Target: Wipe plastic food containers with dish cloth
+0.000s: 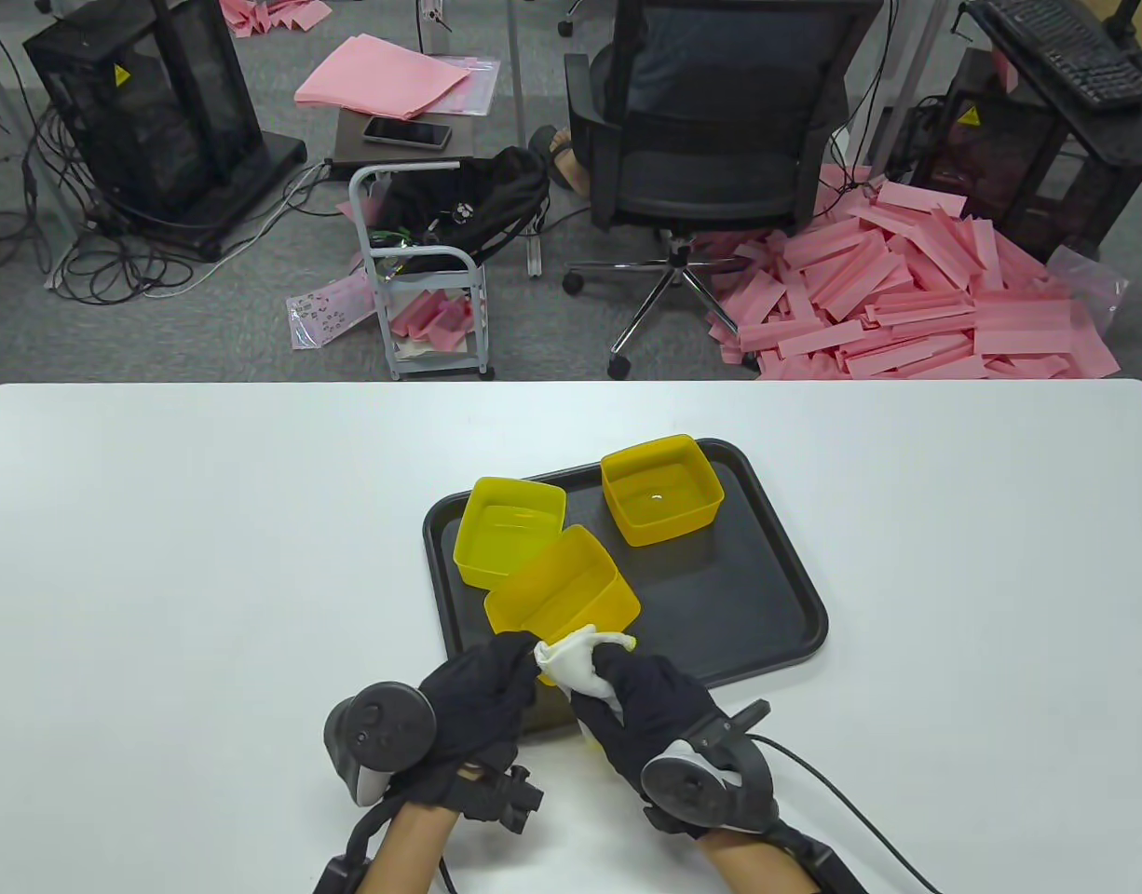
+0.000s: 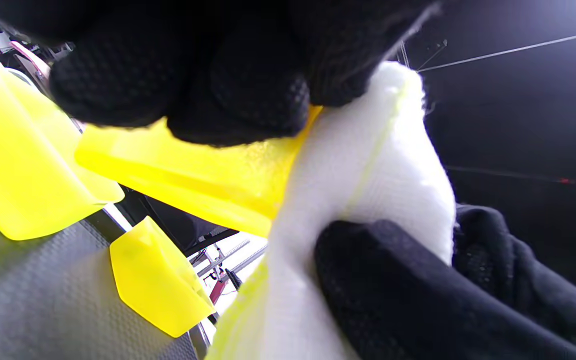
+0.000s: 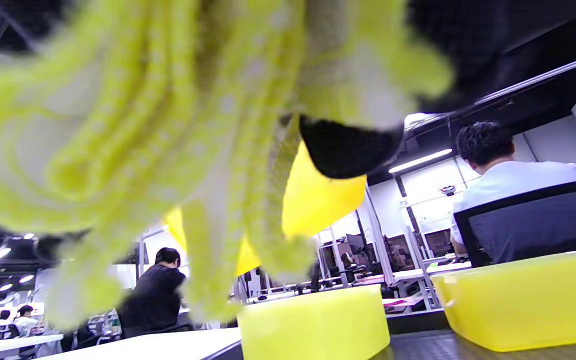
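Note:
A yellow plastic container [image 1: 562, 596] is tilted up over the near left part of the black tray [image 1: 757, 615]. My left hand [image 1: 482, 694] grips its near edge, fingers curled over the rim [image 2: 198, 165]. My right hand [image 1: 641, 703] holds a bunched white and yellow dish cloth [image 1: 576, 661] pressed against that same edge [image 2: 368, 165]. The cloth [image 3: 168, 125] hangs in folds across the right wrist view. Two more yellow containers stand on the tray: one at the back left [image 1: 510, 531], one at the back right [image 1: 661, 489].
The tray lies in the middle of a white table [image 1: 208, 559]. Beyond the far edge are an office chair [image 1: 711, 140], a small cart [image 1: 422, 270] and a heap of pink strips [image 1: 916, 289]. In the right wrist view people sit in the background.

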A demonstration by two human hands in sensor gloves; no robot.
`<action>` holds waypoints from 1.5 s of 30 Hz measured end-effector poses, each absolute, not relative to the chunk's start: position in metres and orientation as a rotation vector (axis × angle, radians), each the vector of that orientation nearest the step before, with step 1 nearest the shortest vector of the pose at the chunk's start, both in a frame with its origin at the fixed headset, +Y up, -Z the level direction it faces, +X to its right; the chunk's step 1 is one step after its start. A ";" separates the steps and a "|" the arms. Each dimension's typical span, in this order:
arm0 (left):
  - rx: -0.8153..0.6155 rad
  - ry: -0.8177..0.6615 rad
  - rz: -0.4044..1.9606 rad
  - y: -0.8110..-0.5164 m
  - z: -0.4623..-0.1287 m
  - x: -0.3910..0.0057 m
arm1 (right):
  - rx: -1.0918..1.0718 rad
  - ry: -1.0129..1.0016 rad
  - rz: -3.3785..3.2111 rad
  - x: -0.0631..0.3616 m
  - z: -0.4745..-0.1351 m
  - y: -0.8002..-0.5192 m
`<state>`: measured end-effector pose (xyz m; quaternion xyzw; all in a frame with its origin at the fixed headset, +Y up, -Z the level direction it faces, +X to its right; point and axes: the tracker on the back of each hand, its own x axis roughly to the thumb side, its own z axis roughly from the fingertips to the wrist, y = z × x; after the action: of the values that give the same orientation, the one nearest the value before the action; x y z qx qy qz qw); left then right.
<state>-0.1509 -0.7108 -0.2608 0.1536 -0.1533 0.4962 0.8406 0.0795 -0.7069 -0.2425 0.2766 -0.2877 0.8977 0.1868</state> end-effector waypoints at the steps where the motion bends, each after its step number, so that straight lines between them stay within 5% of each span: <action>1: 0.326 -0.325 1.050 -0.711 -0.261 -0.151 | 0.776 -0.806 2.528 0.079 -0.242 -0.707; 20: 0.381 -0.321 0.840 -0.705 -0.259 -0.158 | 0.362 -0.597 2.319 0.175 -0.284 -0.698; 31: 0.373 -0.103 0.690 -0.691 -0.252 -0.242 | 0.306 -0.535 2.296 0.185 -0.292 -0.703; 45: 0.189 0.047 0.516 -0.739 -0.238 -0.304 | 0.297 -0.492 2.310 0.187 -0.294 -0.704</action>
<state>-0.3036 -0.7391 -0.2381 0.0931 0.0232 0.2549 0.9622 0.1871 -0.7042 -0.2937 0.1158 -0.1919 0.9010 0.3714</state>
